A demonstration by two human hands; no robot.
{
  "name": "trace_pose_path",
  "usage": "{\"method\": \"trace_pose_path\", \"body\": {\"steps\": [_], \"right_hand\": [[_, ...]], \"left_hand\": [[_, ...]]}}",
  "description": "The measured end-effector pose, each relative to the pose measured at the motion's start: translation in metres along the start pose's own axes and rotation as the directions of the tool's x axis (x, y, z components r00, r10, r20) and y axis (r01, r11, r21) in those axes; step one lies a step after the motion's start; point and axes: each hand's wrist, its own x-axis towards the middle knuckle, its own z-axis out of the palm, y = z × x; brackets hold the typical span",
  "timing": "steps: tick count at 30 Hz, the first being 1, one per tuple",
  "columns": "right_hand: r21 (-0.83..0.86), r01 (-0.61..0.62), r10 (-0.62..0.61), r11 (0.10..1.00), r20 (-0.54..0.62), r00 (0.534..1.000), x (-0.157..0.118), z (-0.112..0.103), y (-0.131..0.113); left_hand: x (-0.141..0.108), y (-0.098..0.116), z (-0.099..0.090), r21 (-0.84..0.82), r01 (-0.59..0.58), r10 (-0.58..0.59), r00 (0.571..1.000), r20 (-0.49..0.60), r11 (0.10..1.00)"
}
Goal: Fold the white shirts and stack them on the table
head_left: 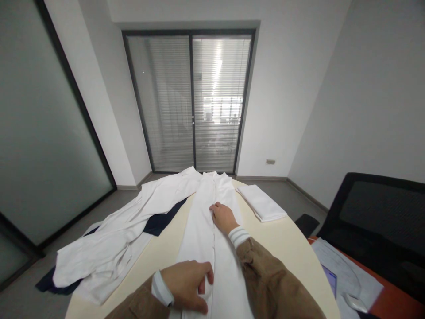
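A long white coat (195,230) lies lengthwise on the round cream table (292,257), its collar at the far end and its front seam running toward me. Over the middle of that seam is my right hand (224,218), fingers bent and closed at the edge of the cloth. Nearer to me, my left hand (187,283) hovers at or just over the lower part of the coat. Its thumb and curled forefinger are apart, and I see nothing held between them.
Rumpled white garments (133,221) with dark navy cloth (162,221) cover the table's left side and hang over its edge. A folded white cloth (262,204) lies at the right. Beyond the right edge are a black mesh chair (378,221), papers (352,266) and a phone (330,279).
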Motion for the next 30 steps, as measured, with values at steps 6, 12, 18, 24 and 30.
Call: {"method": "trace_pose_path", "body": {"steps": [6, 12, 18, 24, 30], "right_hand": [[0.111, -0.061, 0.075, 0.992, -0.132, 0.988, -0.007, 0.008, -0.002], [0.316, -0.059, 0.135, 0.947, -0.225, 0.965, -0.002, 0.016, 0.006], [0.274, -0.072, 0.126, 0.959, -0.185, 0.975, -0.002, 0.024, 0.008], [0.151, -0.058, 0.073, 0.987, -0.093, 0.993, -0.008, 0.022, 0.006], [0.127, -0.049, 0.033, 0.991, 0.122, 0.992, -0.007, 0.021, 0.006]], "left_hand": [[0.002, 0.001, 0.003, -0.055, -0.019, 0.020, 1.000, 0.018, 0.998], [0.007, -0.001, 0.006, -0.046, -0.011, 0.014, 0.999, 0.049, 0.999], [0.008, 0.002, 0.007, -0.103, -0.030, 0.039, 0.996, 0.083, 0.994], [0.008, 0.011, 0.007, -0.103, -0.014, 0.033, 0.982, 0.184, 0.995], [0.013, 0.007, 0.017, -0.069, -0.098, 0.111, 0.972, 0.208, 0.993]]}}
